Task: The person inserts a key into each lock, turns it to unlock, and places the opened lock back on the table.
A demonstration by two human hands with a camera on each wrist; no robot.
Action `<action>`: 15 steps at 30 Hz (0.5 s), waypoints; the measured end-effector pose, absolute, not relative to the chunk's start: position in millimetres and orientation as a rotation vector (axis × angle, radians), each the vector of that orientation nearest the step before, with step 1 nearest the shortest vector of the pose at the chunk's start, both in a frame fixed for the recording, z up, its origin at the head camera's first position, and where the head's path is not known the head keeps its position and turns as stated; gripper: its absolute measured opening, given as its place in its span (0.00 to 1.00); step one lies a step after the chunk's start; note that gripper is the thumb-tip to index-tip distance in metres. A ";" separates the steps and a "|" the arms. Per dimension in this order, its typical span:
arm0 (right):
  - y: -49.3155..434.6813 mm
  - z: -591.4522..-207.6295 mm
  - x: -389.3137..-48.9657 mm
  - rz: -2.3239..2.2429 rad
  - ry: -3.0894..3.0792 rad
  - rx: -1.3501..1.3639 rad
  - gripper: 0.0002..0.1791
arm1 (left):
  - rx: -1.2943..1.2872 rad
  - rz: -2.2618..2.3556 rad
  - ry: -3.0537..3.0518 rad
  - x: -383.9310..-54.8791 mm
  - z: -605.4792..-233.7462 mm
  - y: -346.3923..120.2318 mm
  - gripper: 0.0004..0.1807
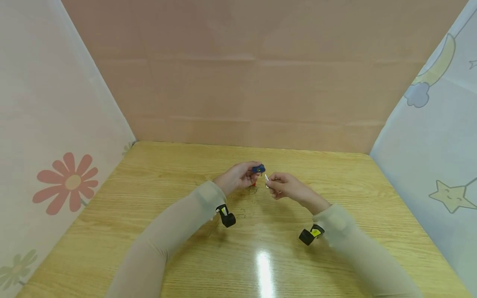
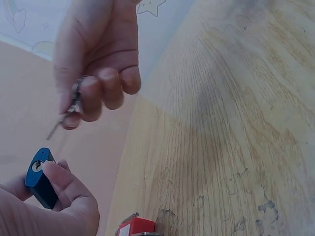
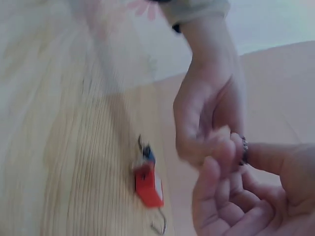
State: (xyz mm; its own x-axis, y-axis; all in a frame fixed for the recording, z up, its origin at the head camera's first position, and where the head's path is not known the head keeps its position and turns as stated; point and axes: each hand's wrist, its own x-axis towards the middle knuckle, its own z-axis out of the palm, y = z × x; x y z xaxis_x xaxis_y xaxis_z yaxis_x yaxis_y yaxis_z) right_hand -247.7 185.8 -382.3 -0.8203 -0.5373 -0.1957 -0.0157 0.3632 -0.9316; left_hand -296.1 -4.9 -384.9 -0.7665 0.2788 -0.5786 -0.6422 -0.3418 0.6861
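Note:
My left hand (image 1: 238,176) grips a blue padlock (image 2: 45,189) between thumb and fingers, its keyhole face turned up toward the other hand. Opposite it, my right hand (image 1: 288,187) pinches a metal key (image 2: 55,129), with more metal bunched at the fingers. The key's tip points at the padlock and stands a little apart from it. In the right wrist view the fingers of both hands overlap, so the blue padlock is hidden there. Below the hands a red padlock (image 3: 147,189) lies on the table with a curved metal shackle sticking out.
Beside the red padlock sits a small blue and metal item (image 3: 149,153), too blurred to name. The wooden table (image 1: 179,248) has dark marks near the hands. A plain backdrop (image 1: 246,82) rises behind, with printed panels left and right. Each wrist carries a small black camera.

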 end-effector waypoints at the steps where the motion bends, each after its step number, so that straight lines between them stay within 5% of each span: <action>1: 183.7 -380.4 -246.4 -1.494 2.137 -0.479 0.15 | -0.488 2.131 1.325 -296.2 -385.0 -4.7 0.09; 15: 170.6 -374.7 -248.3 -1.588 2.103 -0.390 0.17 | -0.483 2.134 1.353 -295.7 -383.8 -3.9 0.07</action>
